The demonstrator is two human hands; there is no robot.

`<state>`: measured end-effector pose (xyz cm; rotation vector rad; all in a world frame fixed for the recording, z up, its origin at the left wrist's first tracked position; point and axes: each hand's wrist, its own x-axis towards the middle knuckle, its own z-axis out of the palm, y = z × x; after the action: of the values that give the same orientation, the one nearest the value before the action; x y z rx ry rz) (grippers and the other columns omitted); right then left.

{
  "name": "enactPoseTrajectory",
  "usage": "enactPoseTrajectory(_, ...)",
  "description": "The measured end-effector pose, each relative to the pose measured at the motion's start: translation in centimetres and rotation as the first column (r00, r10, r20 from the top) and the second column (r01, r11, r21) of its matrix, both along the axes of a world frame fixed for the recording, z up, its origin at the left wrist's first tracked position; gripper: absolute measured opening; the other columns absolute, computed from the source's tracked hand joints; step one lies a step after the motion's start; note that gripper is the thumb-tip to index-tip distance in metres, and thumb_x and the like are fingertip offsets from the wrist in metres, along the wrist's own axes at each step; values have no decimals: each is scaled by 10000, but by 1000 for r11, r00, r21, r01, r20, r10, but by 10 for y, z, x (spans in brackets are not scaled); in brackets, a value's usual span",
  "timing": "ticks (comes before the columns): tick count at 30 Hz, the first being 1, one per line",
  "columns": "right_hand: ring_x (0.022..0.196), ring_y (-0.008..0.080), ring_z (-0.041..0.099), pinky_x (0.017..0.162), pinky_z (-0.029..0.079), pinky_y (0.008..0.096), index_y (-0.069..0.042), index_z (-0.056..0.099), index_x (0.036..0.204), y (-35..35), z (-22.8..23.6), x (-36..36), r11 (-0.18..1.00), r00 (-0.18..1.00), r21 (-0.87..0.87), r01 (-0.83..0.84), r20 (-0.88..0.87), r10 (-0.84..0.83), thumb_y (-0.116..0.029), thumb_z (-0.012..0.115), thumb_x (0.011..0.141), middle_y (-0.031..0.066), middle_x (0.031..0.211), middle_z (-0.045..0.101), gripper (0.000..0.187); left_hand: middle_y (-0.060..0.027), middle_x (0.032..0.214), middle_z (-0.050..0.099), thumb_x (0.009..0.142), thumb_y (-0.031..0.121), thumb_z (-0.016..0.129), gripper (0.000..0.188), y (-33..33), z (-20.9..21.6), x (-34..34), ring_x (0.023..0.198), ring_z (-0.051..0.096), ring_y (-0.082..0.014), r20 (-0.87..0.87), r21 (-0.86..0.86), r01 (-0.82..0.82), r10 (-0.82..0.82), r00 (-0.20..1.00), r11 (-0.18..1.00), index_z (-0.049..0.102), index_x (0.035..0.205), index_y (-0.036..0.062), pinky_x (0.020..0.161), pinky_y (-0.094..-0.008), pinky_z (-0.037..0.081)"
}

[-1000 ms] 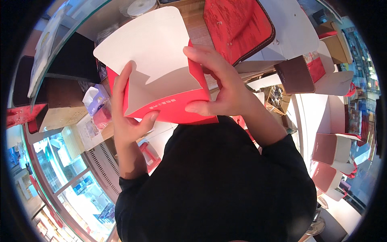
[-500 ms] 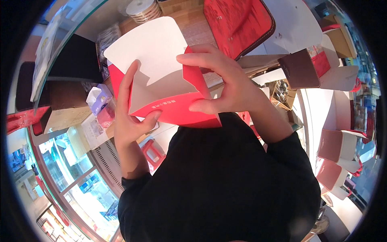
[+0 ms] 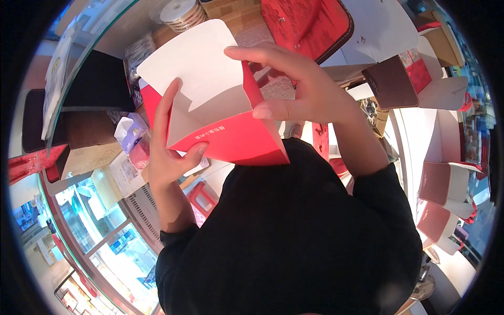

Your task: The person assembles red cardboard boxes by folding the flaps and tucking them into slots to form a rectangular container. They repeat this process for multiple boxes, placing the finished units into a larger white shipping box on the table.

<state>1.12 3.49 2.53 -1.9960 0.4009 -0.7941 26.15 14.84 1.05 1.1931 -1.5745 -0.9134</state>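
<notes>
One red carton (image 3: 220, 131) with a white inside sits between two hands, raised above the desk (image 3: 378, 26). The left hand (image 3: 170, 152) has its grip closed on the left wall; the right hand (image 3: 299, 89) pinches the right flap. Three brown-and-white boxes (image 3: 441, 184) stand at the right edge, well apart. Since the earlier frame the carton has risen and tilted further open.

A white counter (image 3: 420, 136) runs from twelve to four o'clock, bearing a red quilted case (image 3: 304, 23) and brown-and-red folded boxes (image 3: 399, 81).
</notes>
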Motion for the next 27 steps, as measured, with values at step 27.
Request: enactPoseTrajectory(27,933,225,585,786,470,315,-92,668,1116,9,7,5,991,966,-125,50,-244,-80,-284,788,695,92,1016,575,478,-189,1368,435,714,231,745,937,-4,0,-2,1226,479,-253,-5,52,34,-33,999,998,249,1467,-21,1013,-361,386)
